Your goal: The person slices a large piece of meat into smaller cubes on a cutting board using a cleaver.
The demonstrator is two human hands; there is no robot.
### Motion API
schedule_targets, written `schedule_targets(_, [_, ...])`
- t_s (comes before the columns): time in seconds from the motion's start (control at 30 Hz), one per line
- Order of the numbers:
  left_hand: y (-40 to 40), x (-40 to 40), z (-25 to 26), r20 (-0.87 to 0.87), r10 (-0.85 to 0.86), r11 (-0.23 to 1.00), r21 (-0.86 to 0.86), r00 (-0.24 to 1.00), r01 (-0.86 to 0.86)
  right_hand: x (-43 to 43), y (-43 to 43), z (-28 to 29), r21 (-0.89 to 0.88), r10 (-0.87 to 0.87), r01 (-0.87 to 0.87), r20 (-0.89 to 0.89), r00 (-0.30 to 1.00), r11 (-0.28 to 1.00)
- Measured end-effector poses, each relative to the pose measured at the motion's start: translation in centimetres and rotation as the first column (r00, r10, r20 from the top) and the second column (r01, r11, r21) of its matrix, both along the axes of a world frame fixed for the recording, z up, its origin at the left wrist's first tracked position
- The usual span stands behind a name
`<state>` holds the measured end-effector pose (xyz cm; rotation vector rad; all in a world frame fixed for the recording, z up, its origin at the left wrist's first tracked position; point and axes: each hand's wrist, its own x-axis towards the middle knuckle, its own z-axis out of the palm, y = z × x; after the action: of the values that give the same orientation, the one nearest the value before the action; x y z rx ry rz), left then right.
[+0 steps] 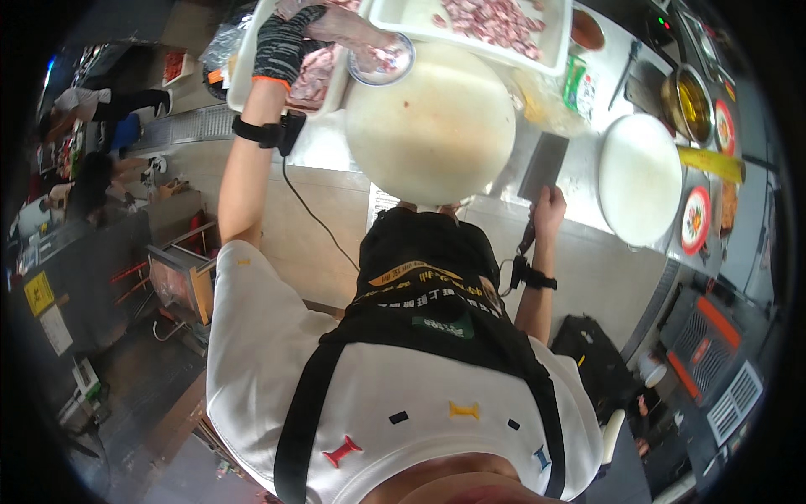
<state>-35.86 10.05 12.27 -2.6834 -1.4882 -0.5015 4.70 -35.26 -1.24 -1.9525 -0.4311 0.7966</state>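
Note:
My left hand (291, 43), in a dark knitted glove with an orange cuff, is closed on a piece of raw meat (343, 28) above a white tray (238, 94) of raw meat. The meat's far end lies over a small patterned bowl (382, 80) at the edge of a round cutting board (434, 132). My bare right hand (549, 211) grips a cleaver (544, 162) by its handle, its blade beside the board's right edge. Beyond the board stands a second white tray (555, 34) of small chopped meat pieces (491, 22).
On the steel counter at right are a plastic bag (548, 104), a green and white packet (578, 88), a second round board (641, 179), a metal bowl of yellow liquid (696, 107) and floral plates (695, 220). A cable hangs from my left wrist strap. Other people are at far left.

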Motion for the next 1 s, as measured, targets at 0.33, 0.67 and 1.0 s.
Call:
schedule_targets(0.33, [-13.6,7.0,-17.7,0.375,0.926,0.339,-0.878,0.045,0.338,1.1,-4.1,-0.7,-0.11,-0.061,0.055,-0.044,0.997,0.992])
schedule_targets(0.67, [-23.1,9.6,-26.1,0.206,-0.169,0.944,-0.247,0.964,0.218,0.8,-4.4,-1.5,-0.21,-0.004,0.007,0.012,1.0,0.978])
schedule_targets(1.0, [-26.9,20.7,-25.1,-0.176,-0.683,0.715,-0.359,0.709,0.6,-1.5,-0.2,-0.2,-0.241,0.169,-0.148,0.07,0.983,0.959])
